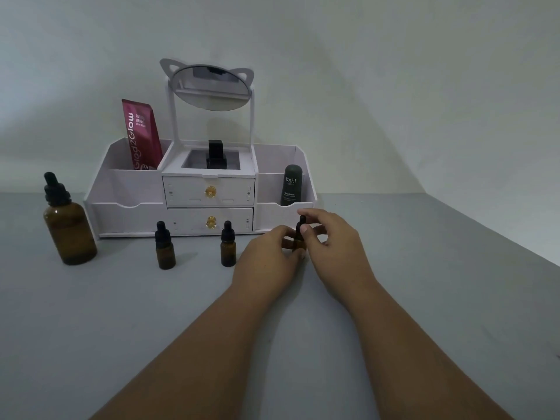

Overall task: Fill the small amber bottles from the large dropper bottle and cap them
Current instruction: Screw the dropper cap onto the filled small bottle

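Observation:
A large amber dropper bottle (68, 227) with a black cap stands at the far left of the grey table. Two small amber bottles stand capped in front of the organizer, one left of centre (165, 248) and one in the middle (228, 248). A third small amber bottle (300, 234) sits between my hands, mostly hidden. My left hand (268, 256) grips its body from the left. My right hand (330, 237) pinches its black dropper cap from the right and above.
A white cosmetic organizer (121, 213) with two drawers and a cat-ear mirror (209, 86) stands at the back. It holds a maroon tube (142, 137), a dark Kahf bottle (291, 184) and a black item. The table edge runs diagonally at the right.

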